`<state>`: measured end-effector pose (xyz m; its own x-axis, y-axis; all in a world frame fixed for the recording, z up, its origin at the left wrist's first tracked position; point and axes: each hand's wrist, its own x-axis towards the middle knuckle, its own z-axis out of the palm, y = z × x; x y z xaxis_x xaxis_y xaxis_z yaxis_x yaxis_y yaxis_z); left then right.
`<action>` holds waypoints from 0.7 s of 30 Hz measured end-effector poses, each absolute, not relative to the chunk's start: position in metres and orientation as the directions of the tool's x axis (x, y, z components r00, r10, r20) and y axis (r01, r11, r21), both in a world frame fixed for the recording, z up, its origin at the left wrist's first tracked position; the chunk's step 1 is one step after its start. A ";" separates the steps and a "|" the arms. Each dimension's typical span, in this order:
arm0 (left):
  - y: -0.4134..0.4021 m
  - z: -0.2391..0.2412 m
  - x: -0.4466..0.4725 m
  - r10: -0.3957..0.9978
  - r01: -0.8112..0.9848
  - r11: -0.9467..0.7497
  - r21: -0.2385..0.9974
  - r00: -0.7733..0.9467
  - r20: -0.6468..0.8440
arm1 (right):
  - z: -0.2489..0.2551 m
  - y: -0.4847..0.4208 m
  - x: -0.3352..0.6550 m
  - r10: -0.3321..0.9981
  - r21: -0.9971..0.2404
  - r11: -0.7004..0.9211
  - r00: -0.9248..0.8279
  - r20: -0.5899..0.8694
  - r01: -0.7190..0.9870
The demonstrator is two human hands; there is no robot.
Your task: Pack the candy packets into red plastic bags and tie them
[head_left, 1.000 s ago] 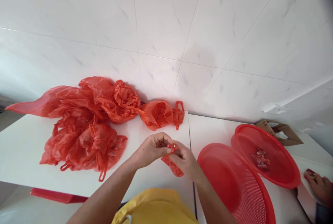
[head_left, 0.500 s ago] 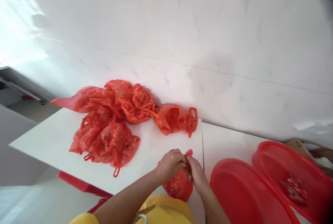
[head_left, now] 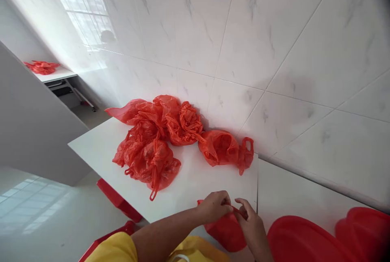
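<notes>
The person's left hand [head_left: 215, 208] and right hand [head_left: 252, 227] both pinch the top of a red plastic bag [head_left: 227, 232], close to the body at the white table [head_left: 195, 176], near a red basket [head_left: 300, 239].

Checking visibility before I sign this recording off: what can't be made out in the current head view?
All in the head view:
Contents of the red plastic bag being handled: hidden by its film.
That bag's gripped part: covered by the left hand and right hand.
Floor of the nearer red plastic basket: cut off by the bottom edge.
Number of bags in the red bag heap: overlapping folds hide it.
Distant red bundle: too small for detail.
</notes>
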<state>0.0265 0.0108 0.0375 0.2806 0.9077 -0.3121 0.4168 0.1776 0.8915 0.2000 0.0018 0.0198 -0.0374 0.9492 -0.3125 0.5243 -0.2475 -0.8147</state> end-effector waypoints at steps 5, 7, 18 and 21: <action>0.008 0.040 0.024 0.906 0.448 0.196 0.872 0.258 -0.336 | 0.018 0.000 0.200 0.928 -0.780 -0.298 -0.025 -0.372 0.551; 0.007 0.038 0.024 0.903 0.466 0.201 0.862 0.252 -0.347 | 0.019 0.000 0.200 0.920 -0.831 -0.337 -0.031 -0.390 0.442; 0.002 0.016 -0.002 0.865 0.750 -0.106 0.653 0.393 -0.311 | 0.002 0.009 0.226 0.853 -0.842 -0.439 0.439 -0.280 0.315; -0.004 0.012 -0.022 0.839 0.809 -0.098 0.579 0.381 -0.390 | -0.016 0.010 0.243 0.829 -0.763 -0.502 0.477 -0.292 0.407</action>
